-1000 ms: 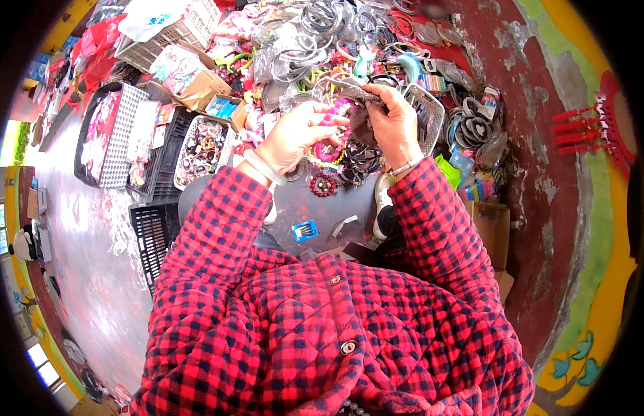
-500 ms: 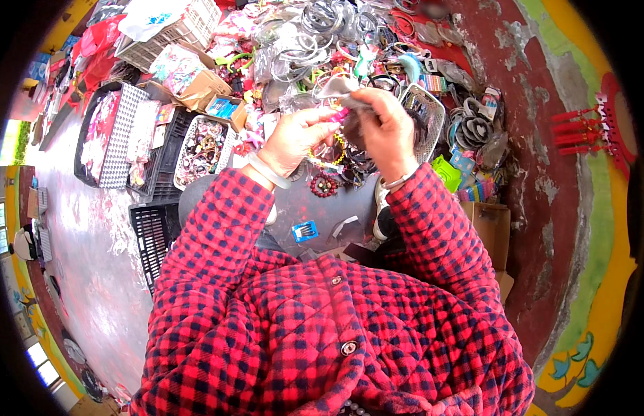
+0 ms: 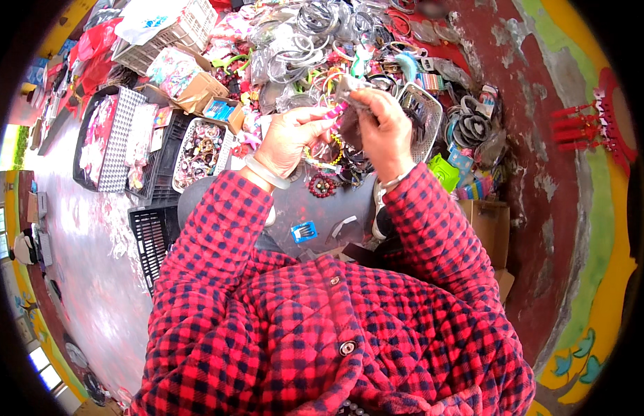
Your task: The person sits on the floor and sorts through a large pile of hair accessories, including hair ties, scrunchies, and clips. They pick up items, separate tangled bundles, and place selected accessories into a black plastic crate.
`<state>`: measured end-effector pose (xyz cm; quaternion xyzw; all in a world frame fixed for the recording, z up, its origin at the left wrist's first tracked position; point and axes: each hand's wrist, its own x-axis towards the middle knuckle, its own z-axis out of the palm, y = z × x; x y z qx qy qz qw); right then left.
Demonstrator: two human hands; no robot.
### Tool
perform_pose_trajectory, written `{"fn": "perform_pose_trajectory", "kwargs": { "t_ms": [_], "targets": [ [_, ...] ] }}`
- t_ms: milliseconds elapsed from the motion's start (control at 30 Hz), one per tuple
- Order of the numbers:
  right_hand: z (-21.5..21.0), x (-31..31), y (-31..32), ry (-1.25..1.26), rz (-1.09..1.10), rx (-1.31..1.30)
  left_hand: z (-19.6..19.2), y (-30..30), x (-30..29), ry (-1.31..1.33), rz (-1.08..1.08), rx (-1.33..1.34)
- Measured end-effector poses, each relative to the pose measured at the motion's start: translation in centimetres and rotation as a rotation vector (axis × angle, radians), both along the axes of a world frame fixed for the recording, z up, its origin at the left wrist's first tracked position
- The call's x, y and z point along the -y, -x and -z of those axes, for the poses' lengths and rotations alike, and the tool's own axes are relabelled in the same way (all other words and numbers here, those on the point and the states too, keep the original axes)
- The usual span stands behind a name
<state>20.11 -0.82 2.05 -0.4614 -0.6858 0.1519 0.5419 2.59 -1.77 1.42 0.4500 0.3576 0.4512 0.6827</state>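
A bench (image 3: pixel 419 41) heaped with hair bands, bangles and clips fills the far side, with a white basket of small ornaments (image 3: pixel 201 149) to the left. Above the lap, the right hand (image 3: pixel 384 128) is closed around a dark, crumpled clear packet (image 3: pixel 350 87), thumb and fingers pinching its top. The left hand (image 3: pixel 291 139) pinches a pink clip (image 3: pixel 336 111) at the packet's mouth. I judge the packet is best held steady and upright while the left fingertips work the clip, keeping both close over the lap so nothing drops into the pile.
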Motion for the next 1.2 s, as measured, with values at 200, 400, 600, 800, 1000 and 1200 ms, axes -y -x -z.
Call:
{"fn": "perform_pose_trajectory", "kwargs": {
  "t_ms": [200,400,600,800,1000,1200],
  "targets": [
    [-1.3,2.1,2.4,-0.195,-0.201,0.173,0.5,-0.1,0.0,0.0,-0.026,-0.091],
    [-0.3,-0.4,-0.2,0.027,-0.02,0.042,-0.4,0.0,0.2,-0.024,0.002,-0.056],
    [-1.4,2.2,2.0,-0.136,-0.191,0.164,1.0,-0.3,-0.2,0.093,-0.024,0.008],
    [-0.5,-0.1,0.1,0.035,-0.078,-0.123,-0.9,-0.5,0.2,0.061,0.311,0.107],
    [-0.8,0.2,-0.6,0.197,-0.084,-0.203,-0.5,-0.2,0.0,0.057,0.351,0.067],
    [-0.8,0.0,-0.7,0.155,-0.137,-0.148,-0.5,0.0,0.1,0.024,0.292,0.014]
  ]
}}
